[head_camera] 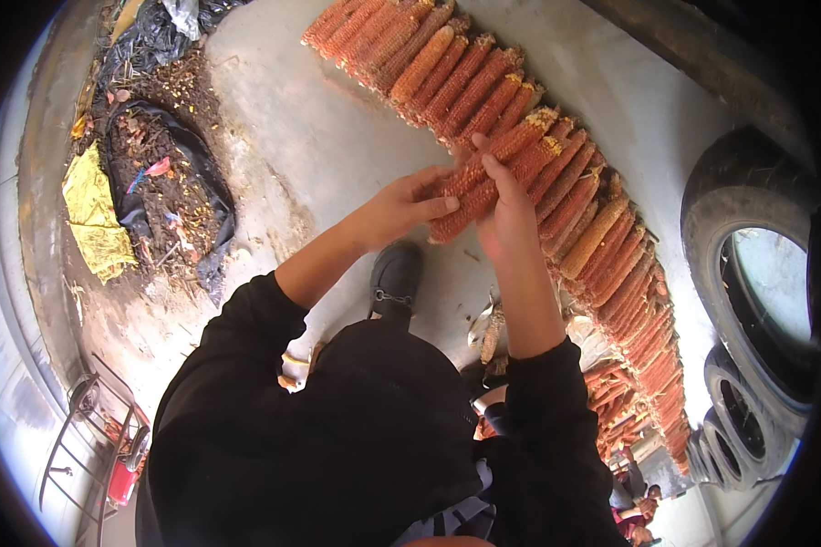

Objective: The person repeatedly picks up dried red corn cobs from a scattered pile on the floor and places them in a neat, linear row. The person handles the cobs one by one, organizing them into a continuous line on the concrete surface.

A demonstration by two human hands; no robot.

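Note:
Two reddish corn cobs [482, 184] lie side by side between my hands, a few yellow kernels left at their upper ends. My left hand [417, 205] grips their lower left part, thumb on top. On their right side my right hand [503, 198] holds them, its thumb near the upper cob. Under and beyond them runs a long curved row of shelled corn cobs [445, 75], laid close together. Whether the held cobs touch that row cannot be told.
Tires [701, 205] stand along the right. Dark debris [171, 198] with black plastic and a yellow sack [96, 212] lies at left. Below my right arm are a loose cob [492, 335] and a cob pile [609, 396]. A metal cart frame [85, 437] stands lower left; people [636, 506] are lower right.

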